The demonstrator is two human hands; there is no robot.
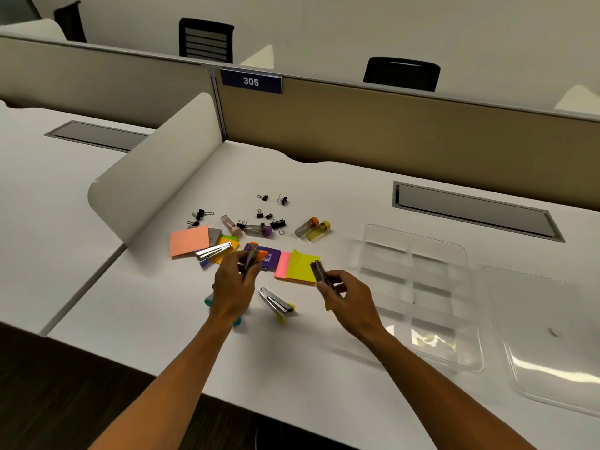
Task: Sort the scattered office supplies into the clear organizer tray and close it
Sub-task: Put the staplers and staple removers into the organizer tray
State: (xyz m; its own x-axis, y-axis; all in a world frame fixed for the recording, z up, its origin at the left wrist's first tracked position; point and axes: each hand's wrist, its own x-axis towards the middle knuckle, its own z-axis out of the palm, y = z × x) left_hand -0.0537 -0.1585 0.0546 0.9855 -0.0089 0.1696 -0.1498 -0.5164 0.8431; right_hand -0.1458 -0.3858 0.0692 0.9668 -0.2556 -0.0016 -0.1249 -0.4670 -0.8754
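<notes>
My left hand (234,284) grips a small orange-handled stapler (252,256) above the desk. A little to the right, my right hand (347,297) holds another small stapler (319,272) with a yellow handle, tilted up. Between the hands a third stapler (276,302) lies on the desk, and a fourth (214,250) lies on sticky notes at the left. The clear organizer tray (461,254) with its empty compartments sits to the right, its clear lid (552,358) lying beside it. Sticky note pads (300,266), black binder clips (279,224) and small tubes (313,227) are scattered behind the hands.
A curved white divider (156,177) borders the desk on the left and a tan partition (389,131) runs along the back. A grey cable hatch (474,211) is set into the desk behind the tray. A teal item (209,300) peeks out beside my left wrist.
</notes>
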